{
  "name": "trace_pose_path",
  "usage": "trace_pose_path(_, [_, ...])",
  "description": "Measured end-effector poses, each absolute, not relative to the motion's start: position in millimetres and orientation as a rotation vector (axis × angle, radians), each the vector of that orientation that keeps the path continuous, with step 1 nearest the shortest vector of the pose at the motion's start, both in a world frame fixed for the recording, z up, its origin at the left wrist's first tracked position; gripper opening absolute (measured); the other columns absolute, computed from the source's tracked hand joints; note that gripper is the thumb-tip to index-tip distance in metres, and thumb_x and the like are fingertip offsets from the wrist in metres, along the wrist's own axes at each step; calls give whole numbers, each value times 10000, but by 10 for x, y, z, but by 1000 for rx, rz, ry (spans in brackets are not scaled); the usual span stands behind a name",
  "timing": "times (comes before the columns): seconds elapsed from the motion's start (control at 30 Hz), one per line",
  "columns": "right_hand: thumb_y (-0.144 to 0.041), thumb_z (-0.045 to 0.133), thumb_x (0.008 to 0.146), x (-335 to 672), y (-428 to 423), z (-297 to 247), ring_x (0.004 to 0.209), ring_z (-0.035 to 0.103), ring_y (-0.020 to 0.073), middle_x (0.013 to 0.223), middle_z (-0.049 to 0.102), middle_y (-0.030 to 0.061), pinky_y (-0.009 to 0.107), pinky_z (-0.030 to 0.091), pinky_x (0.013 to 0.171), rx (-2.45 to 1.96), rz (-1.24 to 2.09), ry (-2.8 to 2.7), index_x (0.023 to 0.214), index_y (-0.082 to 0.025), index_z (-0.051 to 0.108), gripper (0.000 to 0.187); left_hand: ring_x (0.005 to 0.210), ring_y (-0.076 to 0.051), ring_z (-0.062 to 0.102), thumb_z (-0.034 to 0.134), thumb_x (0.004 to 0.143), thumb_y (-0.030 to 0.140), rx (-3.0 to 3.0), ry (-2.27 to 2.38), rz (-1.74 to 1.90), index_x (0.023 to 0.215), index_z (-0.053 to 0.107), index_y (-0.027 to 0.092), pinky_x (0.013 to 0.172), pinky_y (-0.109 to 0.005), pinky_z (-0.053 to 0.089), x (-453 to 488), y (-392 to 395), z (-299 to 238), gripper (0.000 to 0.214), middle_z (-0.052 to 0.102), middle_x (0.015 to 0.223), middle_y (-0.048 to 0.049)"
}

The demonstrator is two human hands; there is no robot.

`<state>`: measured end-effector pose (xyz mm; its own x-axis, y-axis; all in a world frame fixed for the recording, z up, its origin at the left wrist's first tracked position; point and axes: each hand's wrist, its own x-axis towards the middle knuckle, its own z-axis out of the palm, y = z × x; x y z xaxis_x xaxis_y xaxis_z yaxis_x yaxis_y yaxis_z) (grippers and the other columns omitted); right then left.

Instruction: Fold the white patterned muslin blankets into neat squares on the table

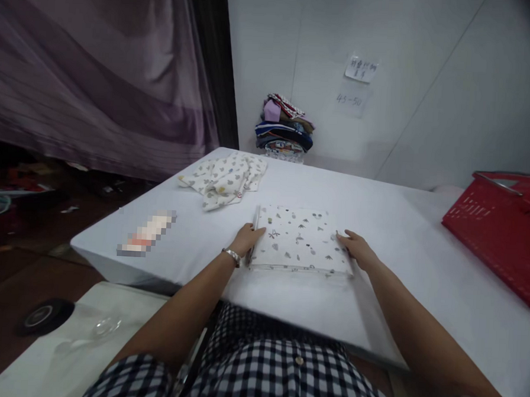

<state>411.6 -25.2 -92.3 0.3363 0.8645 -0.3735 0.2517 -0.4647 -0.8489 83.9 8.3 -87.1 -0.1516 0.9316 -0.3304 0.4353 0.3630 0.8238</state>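
Observation:
A folded white cloth (298, 242) printed with small grey and brown motifs lies flat on the white table, its layers showing along the near edge. My left hand (247, 242) grips its left side, thumb on top and the other fingers partly hidden at the edge. At the opposite side, my right hand (355, 248) holds the right edge between thumb and fingers. Beyond my left hand, a crumpled white cloth (230, 179) with a grey pattern and yellow spots rests near the table's far left corner.
A pixelated item (147, 234) lies on the white table (392, 229) at left. A red plastic basket (503, 229) stands at right. Behind the table rises a pile of folded clothes (285, 128) by the wall. A purple curtain (102, 77) hangs at left, above a white stool-like surface (93, 337).

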Motion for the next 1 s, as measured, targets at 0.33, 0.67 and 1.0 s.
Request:
trace_pose_path(0.33, [-323,699,691,4073,-106,-910,812,655,223,923,680,136,312,540,698,-1642,1591,-879,1027,-123,573,410,886,-249,642,667,671,371,865,1403,664,1025,567,98,718,-326,523,883,172,-831,458,664,1015,-151])
trace_pose_path(0.67, [-214,687,685,4110,-183,-863,821,654,205,974,673,98,274,542,690,-1574,1467,-894,1058,-165,535,406,889,-232,647,637,690,396,610,1111,556,850,641,129,812,-337,511,921,90,-814,312,704,859,-92])
trace_pose_path(1.0, [-239,700,671,4163,-227,-928,861,648,206,1124,615,120,268,546,679,-1663,1419,-796,1309,-165,368,723,888,-237,643,670,685,354,733,973,706,963,612,116,804,-351,510,983,4,-755,370,689,942,-111])
